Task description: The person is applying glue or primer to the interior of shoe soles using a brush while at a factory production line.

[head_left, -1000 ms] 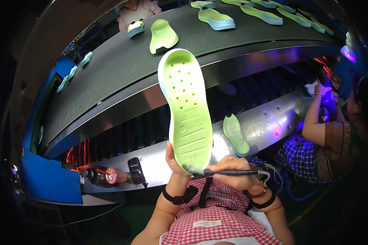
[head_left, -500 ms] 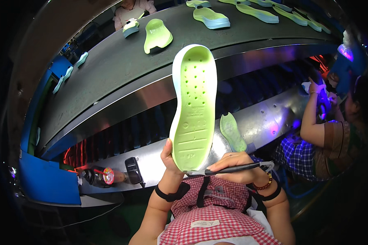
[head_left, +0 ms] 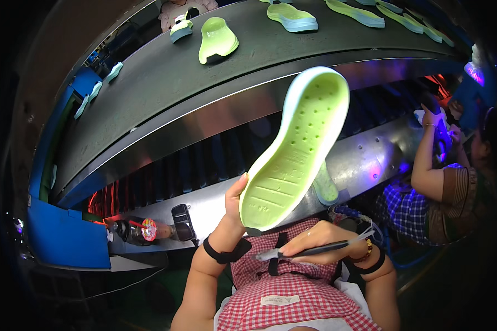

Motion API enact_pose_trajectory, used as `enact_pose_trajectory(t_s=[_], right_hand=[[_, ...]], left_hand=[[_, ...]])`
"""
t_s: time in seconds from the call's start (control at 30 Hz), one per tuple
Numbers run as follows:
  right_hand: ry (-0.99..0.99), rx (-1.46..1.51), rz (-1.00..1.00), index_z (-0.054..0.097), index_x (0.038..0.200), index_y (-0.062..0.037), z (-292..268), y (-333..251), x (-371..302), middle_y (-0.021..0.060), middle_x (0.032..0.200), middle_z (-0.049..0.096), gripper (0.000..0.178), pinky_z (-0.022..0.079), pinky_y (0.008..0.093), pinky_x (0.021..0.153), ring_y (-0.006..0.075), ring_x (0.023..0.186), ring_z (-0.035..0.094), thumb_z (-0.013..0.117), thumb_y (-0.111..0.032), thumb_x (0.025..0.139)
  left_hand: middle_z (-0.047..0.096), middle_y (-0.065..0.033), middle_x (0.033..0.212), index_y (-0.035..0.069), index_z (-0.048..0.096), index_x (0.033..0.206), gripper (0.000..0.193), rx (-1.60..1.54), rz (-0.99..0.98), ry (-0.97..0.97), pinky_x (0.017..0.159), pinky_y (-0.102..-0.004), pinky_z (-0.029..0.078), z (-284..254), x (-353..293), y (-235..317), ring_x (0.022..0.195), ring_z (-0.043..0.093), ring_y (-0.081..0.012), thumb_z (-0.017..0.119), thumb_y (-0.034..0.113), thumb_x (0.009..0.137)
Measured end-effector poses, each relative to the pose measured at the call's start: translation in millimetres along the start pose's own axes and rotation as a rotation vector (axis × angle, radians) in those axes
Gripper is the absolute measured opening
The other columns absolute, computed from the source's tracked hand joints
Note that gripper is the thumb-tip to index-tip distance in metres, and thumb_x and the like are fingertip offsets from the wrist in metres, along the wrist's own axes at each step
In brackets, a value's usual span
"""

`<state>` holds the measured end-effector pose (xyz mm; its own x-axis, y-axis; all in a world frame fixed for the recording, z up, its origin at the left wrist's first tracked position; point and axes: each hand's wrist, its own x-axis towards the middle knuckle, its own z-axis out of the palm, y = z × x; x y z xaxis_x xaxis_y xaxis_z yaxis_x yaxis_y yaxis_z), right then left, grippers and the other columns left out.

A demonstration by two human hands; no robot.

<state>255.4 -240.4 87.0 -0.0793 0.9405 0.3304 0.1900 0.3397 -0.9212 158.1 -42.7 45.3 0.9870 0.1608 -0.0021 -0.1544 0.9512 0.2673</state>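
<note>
My left hand (head_left: 236, 201) grips a lime-green shoe sole (head_left: 284, 171) with a pale blue sidewall by its near left edge. The sole is tilted up, its holed end leaning far and right. A small dark patch shows at its near tip. Below it and to the right, my right hand (head_left: 320, 243) is closed around a slim black-handled brush-like tool (head_left: 323, 248) with a pale flat tip and a clear tube at its back end. That tip points left and is apart from the sole, over my checked apron.
Beyond runs a dark conveyor belt (head_left: 165, 99) carrying several soles. Another green sole (head_left: 327, 185) lies on the metal ledge (head_left: 364, 163), partly hidden. A black case (head_left: 182, 222) and a drink cup (head_left: 148, 229) stand at left. A co-worker (head_left: 436, 182) sits at right.
The sole has swung with its far end to the right and tilted. The brush-like tool has come away from the sole's near end, lower and toward me. Soles on the belt have shifted slightly in view.
</note>
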Motion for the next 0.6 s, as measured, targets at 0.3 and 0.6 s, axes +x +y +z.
enact_pose_trajectory(t_s=[0.3,0.6], right_hand=[[-0.055,-0.283,0.023,0.064,0.095,-0.0077,-26.3,-0.5,-9.0,0.0075,0.098,0.064,0.023,0.051,0.0269,0.076,0.0203,0.087,0.063,0.065,-0.005,0.072],[-0.015,-0.425,-0.009,0.064,0.096,-0.0141,-35.5,4.1,-26.3,0.0017,0.100,0.064,0.023,0.050,0.0269,0.074,0.0166,0.087,0.062,0.056,-0.006,0.077]], left_hand=[[0.055,-0.0180,0.110,-0.003,0.044,0.119,0.047,0.337,-0.403,0.281,0.084,-0.0346,0.046,21.6,-8.6,5.8,0.094,0.058,-0.0263,0.048,0.028,0.084],[0.056,-0.0186,0.106,-0.003,0.046,0.117,0.047,0.433,-0.537,0.374,0.077,-0.0314,0.049,13.6,-20.5,8.3,0.089,0.060,-0.0238,0.050,0.030,0.084]])
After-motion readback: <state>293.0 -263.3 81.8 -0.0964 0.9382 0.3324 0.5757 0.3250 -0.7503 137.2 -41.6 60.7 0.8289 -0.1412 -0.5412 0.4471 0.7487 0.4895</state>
